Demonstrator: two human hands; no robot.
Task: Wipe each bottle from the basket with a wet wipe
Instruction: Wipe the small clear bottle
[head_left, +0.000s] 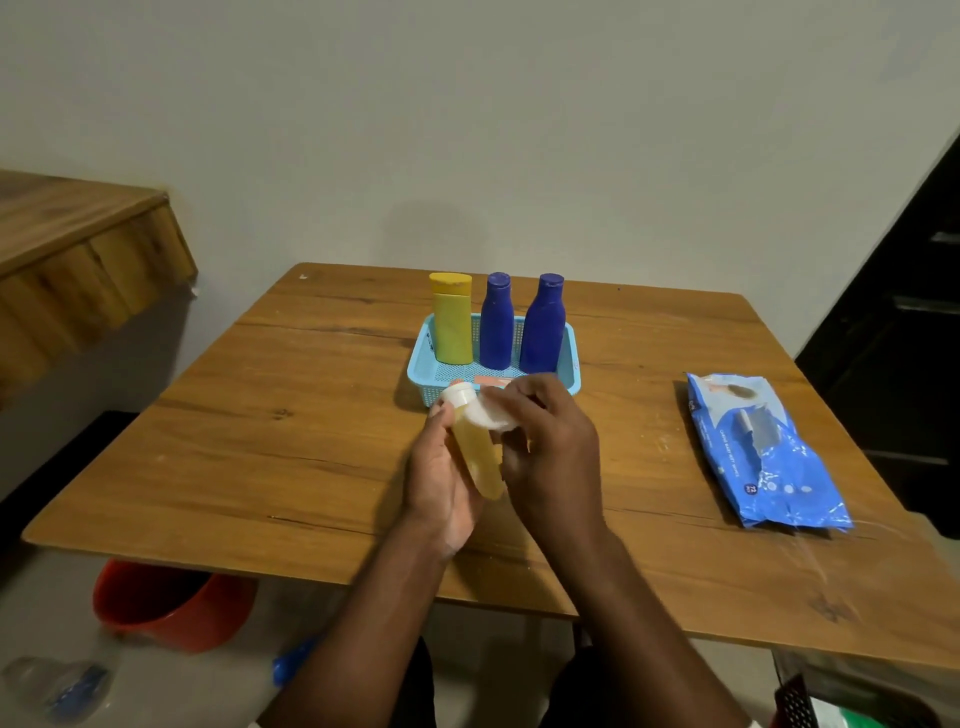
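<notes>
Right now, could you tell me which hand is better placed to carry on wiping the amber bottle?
The right hand: it already pinches the wet wipe against the amber bottle near its white cap. The left hand is occupied gripping the bottle steady.

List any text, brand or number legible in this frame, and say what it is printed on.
"72": white number in a dark round badge on the blue wet wipes pack.
Other print on the pack: too small and blurred to read.
Bottles in the blue basket: no labels visible.
</notes>
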